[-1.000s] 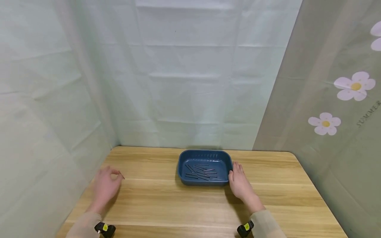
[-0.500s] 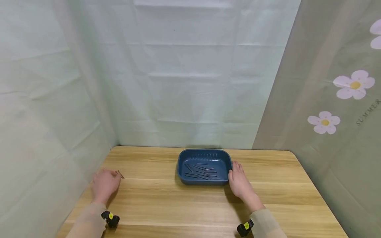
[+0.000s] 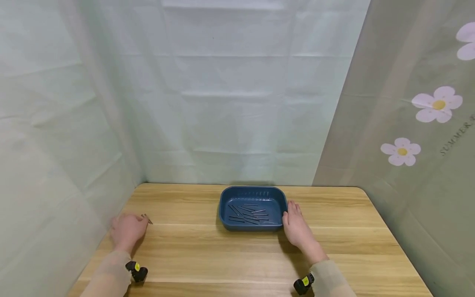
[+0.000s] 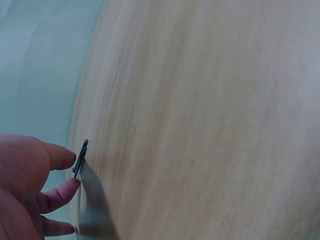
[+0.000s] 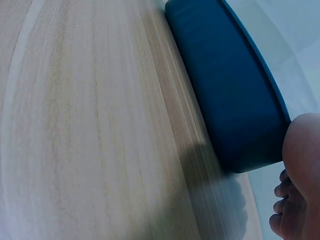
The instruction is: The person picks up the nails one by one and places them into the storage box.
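Note:
My left hand (image 3: pixel 128 232) is low over the left side of the table and pinches thin dark nails (image 4: pixel 80 159) between thumb and fingertips; at least two seem to be there. Toward the middle back stands a blue rectangular dish (image 3: pixel 253 229), with several similar nails (image 3: pixel 246 214) lying loose on its bottom. My right hand (image 3: pixel 297 227) rests against the dish's right end, fingers straight and pointing away from me. In the right wrist view its thumb (image 5: pixel 304 145) touches the dish's corner, while the other fingers are partly hidden behind it.
The wooden table (image 3: pixel 208 260) has rounded back corners. Pale cloth (image 3: pixel 230 103) hangs behind it and along the left, and a flower-printed cloth (image 3: pixel 371 123) hangs on the right. A small black camera (image 3: pixel 136 271) sits on the left wrist, another camera (image 3: pixel 304 284) on the right.
My left hand has turned and shifted slightly left, its thumb-finger loop no longer visible from above, and the nails it pinches now show spread apart. My right hand and the dish stay together.

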{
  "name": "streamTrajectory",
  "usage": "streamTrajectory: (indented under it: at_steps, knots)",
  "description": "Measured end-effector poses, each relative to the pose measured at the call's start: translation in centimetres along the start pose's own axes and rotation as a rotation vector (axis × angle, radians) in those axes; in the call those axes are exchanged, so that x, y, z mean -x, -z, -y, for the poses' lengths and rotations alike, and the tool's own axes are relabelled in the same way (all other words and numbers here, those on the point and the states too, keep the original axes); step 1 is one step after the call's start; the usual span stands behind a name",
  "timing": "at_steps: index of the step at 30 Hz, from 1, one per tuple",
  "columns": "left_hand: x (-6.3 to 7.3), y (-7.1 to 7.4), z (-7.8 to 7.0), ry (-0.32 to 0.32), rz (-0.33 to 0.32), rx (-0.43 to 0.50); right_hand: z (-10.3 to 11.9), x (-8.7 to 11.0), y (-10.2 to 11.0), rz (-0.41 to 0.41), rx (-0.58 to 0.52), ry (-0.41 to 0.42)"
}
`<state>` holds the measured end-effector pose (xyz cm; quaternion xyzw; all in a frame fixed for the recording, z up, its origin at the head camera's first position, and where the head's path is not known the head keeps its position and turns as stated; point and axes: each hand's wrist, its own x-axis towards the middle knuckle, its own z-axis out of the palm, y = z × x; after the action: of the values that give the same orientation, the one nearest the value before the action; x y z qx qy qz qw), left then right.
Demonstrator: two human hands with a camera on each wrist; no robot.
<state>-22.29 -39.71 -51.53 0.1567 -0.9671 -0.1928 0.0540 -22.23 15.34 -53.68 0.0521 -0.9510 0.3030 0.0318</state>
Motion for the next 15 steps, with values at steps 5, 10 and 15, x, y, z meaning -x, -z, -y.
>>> streamTrajectory:
  at_steps: [5,10,15]
  knots:
    - [-0.21,0.06,-0.14,0.005,0.016,-0.007,0.11,0.04,-0.06,0.001,-0.001,0.002]
    - [-0.42,-0.12,-0.09,-0.001,0.011,-0.020,0.17,0.07,-0.06,0.001,0.000,0.005]
    - [-0.73,-0.54,0.45,-0.009,0.012,-0.032,0.21,0.09,0.02,0.003,-0.006,0.002]
